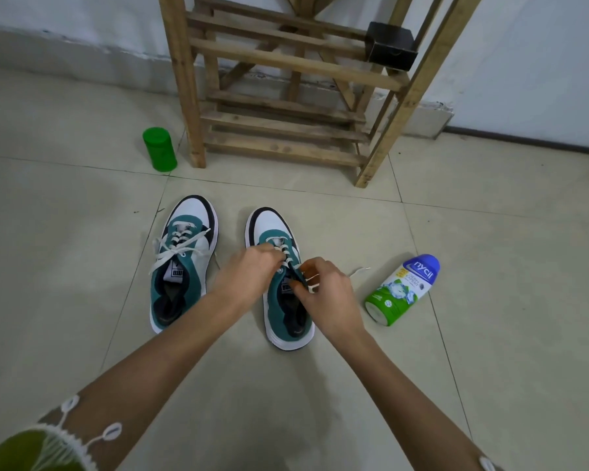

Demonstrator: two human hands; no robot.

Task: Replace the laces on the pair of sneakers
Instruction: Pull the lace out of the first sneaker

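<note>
Lace [313, 282] in R hand [327, 294]

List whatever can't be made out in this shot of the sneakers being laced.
All head view:
- Middle eyelets of the sneaker being laced: covered by the left hand and right hand.
- Whether the left fingertips pinch the lace: hidden behind the hand's own back.
- Small print on the powder bottle: too small.
- Black box on the wooden rack: markings blurred.
- Green jar: lid hides contents.
</note>
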